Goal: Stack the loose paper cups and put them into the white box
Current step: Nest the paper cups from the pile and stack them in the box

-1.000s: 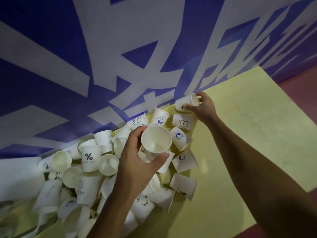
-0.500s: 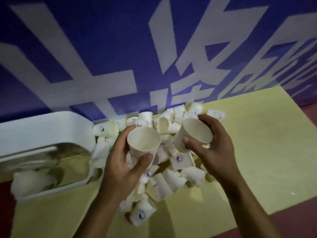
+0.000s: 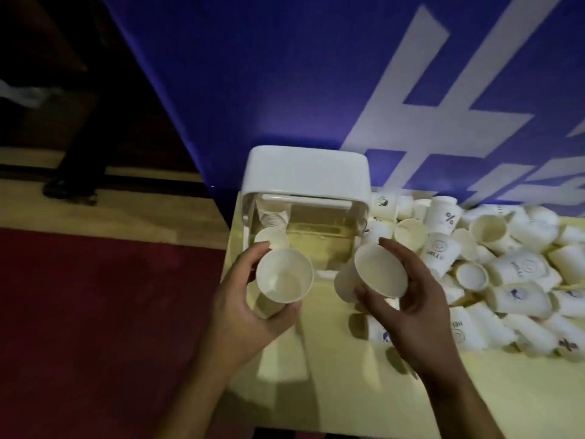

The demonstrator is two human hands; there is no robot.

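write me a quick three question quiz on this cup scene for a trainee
1. True or false: the left hand and the right hand each hold a paper cup.
2. The pile of loose cups lies: A left of the white box, B right of it, C inside it.
3. Is the left cup nested in the right cup yet?
Key: 1 true; 2 B; 3 no, they are apart.

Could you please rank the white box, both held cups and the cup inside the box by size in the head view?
1. white box
2. cup in the right hand and cup in the left hand: alike, unranked
3. cup inside the box, though farther away
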